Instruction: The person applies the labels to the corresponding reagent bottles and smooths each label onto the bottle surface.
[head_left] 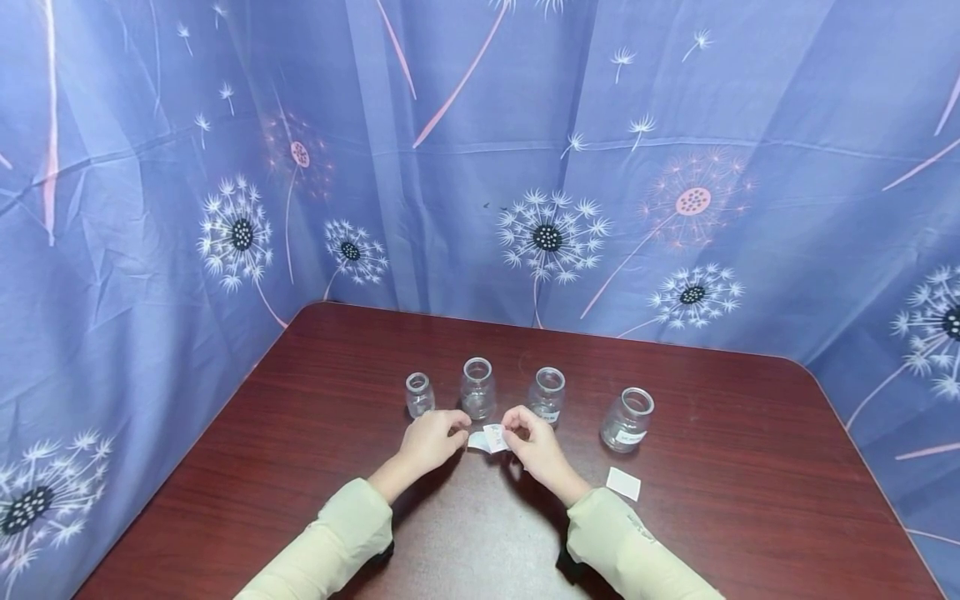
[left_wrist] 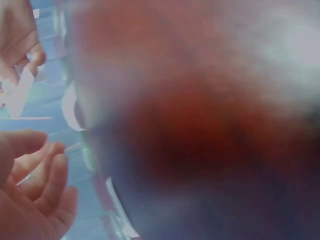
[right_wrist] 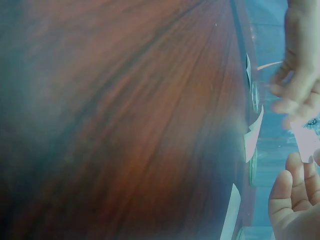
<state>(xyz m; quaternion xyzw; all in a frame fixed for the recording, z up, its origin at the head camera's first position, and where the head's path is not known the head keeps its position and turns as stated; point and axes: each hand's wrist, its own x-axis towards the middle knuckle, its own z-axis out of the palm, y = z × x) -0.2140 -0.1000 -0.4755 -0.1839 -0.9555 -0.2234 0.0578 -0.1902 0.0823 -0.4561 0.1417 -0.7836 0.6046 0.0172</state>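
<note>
My right hand [head_left: 542, 448] pinches a small white label [head_left: 495, 437] with printing on it, raised in front of the glass jars. In the right wrist view the label [right_wrist: 304, 142] stands up from the right fingertips. My left hand [head_left: 431, 443] is just to the left of it, fingers loosely bent, with a gap between thumb and fingers and nothing held in the left wrist view. A curled white paper piece [head_left: 477, 441] lies on the table between the hands, partly behind the label. Behind the hands stand a small jar [head_left: 420, 397] and a taller jar [head_left: 477, 392].
Two more jars stand to the right: one [head_left: 550, 387] partly behind the right hand, another [head_left: 628, 417] farther right; both carry white labels. A white paper square [head_left: 623, 483] lies by the right forearm on the brown table [head_left: 712, 500]. A blue dandelion-print curtain [head_left: 465, 208] hangs behind.
</note>
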